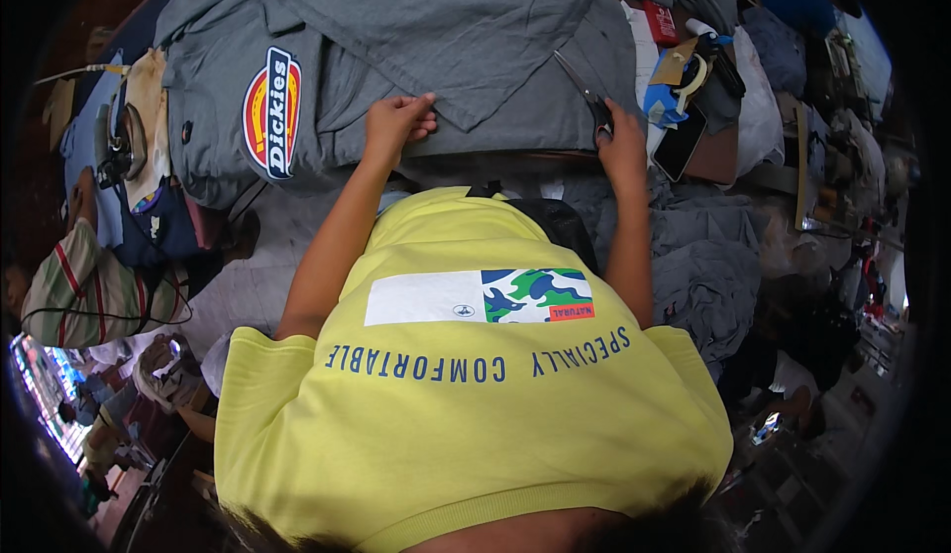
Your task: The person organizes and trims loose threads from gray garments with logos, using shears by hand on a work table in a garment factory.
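Grey garments [475, 33] with a large red, yellow and blue printed patch [270, 112] lie spread over the table before me. My left hand [400, 125] hovers at the near edge of the cloth, thumb and fingers pinched together. Whatever the pinch holds, if anything, is too small to make out. In my right hand [622, 147] is a pair of scissors [588, 92], its dark handles in the fingers. The blades point away and to the left over the grey cloth, close together.
Right of the cloth are a dark phone [681, 144], a tape roll [693, 79] and a red box [661, 23]. An iron [127, 142] stands at the left, near a person in a striped garment [94, 290]. Crumpled grey cloth [693, 266] lies by my right arm.
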Action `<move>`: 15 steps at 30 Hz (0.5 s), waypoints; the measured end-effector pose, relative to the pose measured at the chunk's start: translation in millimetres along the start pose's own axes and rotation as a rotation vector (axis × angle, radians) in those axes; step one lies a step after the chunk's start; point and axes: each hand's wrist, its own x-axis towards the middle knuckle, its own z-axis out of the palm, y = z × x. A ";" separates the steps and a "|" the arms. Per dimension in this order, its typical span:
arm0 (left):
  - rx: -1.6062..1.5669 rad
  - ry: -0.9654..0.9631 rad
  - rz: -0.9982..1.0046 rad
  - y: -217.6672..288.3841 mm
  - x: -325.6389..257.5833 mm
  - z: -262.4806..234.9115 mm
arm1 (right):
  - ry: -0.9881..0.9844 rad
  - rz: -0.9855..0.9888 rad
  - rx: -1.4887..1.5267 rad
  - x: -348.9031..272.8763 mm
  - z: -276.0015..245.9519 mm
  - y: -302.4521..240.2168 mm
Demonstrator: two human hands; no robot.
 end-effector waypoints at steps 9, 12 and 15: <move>-0.501 -0.183 0.096 -7.6 2.8 13.3 | -0.150 0.172 0.781 -11.6 11.4 5.3; -0.457 -0.230 -0.042 -9.1 -0.4 24.5 | -0.207 0.154 1.162 -25.4 13.2 -16.9; -0.268 -0.192 0.062 -1.1 -10.8 34.0 | -0.181 0.028 1.113 -32.5 23.2 -32.7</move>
